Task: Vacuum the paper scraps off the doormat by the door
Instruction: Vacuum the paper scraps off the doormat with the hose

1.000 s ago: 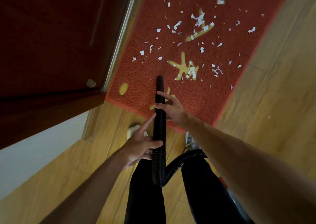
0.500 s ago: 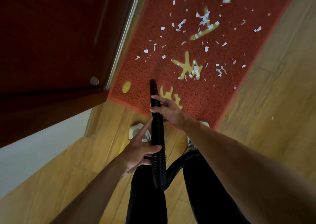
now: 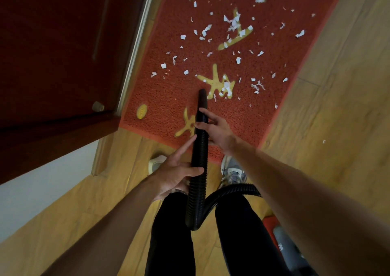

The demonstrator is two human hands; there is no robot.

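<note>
The left hand (image 3: 177, 170) grips the black ribbed hose (image 3: 198, 170) at mid-frame, thumb wrapped over the front of it, the other fingers (image 3: 185, 147) partly closed behind with the index stretched up along the hose's left side. Higher up, the right hand (image 3: 217, 130) holds the same hose from the right, its fingers curled across the front, thumb side hidden.

The hose runs nearly straight up the frame between the two hands. Its open tip (image 3: 202, 93) lies over the mat (image 3: 168, 98), just left of and close against a yellow star-like figure (image 3: 217, 81) that carries several scraps; whether the tip touches the mat cannot be told. Below the left hand the hose drops between the legs (image 3: 168, 233), bends sharply and loops off to the right toward a grey and red vacuum body (image 3: 282, 242) at the lower right edge.

White paper scraps (image 3: 232, 22) lie scattered over the centre and top of the red mat, thickest around the yellow figures, thinner toward the right border. One scrap (image 3: 324, 141) sits on the wood floor (image 3: 337, 117) to the right of the mat. The near strip of mat by the hands shows almost none.

A dark red door (image 3: 52, 43) fills the upper left, with a metal strip (image 3: 137, 43) along the mat's left edge. A grey shoe (image 3: 232, 172) stands at the mat's near edge.
</note>
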